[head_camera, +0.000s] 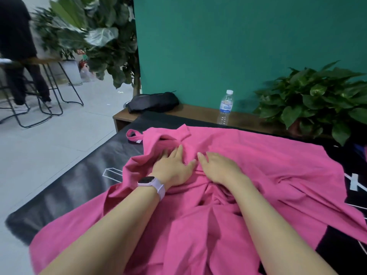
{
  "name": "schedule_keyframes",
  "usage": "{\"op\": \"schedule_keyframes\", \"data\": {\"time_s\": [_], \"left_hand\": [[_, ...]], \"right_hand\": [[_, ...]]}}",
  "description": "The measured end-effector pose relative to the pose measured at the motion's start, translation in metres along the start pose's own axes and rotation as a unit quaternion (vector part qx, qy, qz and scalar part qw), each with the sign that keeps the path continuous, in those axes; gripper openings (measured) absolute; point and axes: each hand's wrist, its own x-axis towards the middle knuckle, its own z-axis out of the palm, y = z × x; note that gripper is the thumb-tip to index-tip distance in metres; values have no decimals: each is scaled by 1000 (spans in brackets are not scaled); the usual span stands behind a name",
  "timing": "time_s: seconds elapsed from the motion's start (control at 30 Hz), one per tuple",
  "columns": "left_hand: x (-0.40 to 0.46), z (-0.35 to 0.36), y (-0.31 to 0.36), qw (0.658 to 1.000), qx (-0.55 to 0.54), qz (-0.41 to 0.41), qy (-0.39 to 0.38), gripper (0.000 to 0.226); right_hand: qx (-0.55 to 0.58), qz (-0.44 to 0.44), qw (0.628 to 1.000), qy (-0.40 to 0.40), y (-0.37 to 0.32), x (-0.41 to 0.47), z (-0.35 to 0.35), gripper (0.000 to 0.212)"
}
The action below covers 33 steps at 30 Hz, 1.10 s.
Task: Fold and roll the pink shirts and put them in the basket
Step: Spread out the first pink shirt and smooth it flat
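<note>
The pink shirt [248,175] is big and bright pink. It lies spread out and fills the middle and bottom of the frame. It is not flat. It has many wrinkles, and deep folds bunch up in the middle of the frame. At the upper left of the shirt, the neck part makes a small loop with a little white tag on it. Next to the loop, one short sleeve sticks up toward the top of the frame. The cloth on the left side is doubled over in a loose fold. The right side spreads wide toward the right edge. The bottom runs out of the frame.
</note>
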Motion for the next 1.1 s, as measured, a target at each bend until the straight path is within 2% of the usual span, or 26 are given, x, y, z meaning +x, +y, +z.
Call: {"op": "schedule_keyframes", "data": {"time_s": [0.1, 0.23, 0.33, 0.43, 0.63, 0.87, 0.93, 1.0, 1.07, 1.1], "left_hand": [[9, -16, 0, 999, 32, 17, -41, 78], [27, -41, -9, 997, 56, -45, 41, 64], [45, -41, -15, 993, 74, -89, -14, 66], [65, -29, -18, 993, 92, -73, -24, 72], [120, -31, -31, 995, 86, -34, -34, 76], [151, -24, -45, 998, 33, 0, 56, 71], [148, -27, -44, 996, -10, 1, 86, 66], [141, -29, -41, 983, -40, 20, 178, 46], [129, -30, -38, 963, 4, 40, 267, 27], [122, -31, -36, 961, 37, 38, 273, 23]], "right_hand": [[-11, -10, 1000, 10, 5, 11, 1, 71], [4, -15, 1000, 21, 11, 11, -1, 70], [-39, -25, 996, 82, 9, 2, -3, 66], [-92, -34, 984, 149, 3, -10, -8, 60], [-122, -32, 974, 189, -12, -29, -16, 51], [-124, -86, 961, 230, -20, -37, -7, 44], [-117, -95, 968, 201, -19, -35, -2, 46], [-102, -74, 982, 139, -15, -30, 5, 55], [-74, -51, 992, 90, -5, -22, 11, 67], [-47, -42, 995, 75, 0, -16, 12, 71]]}}
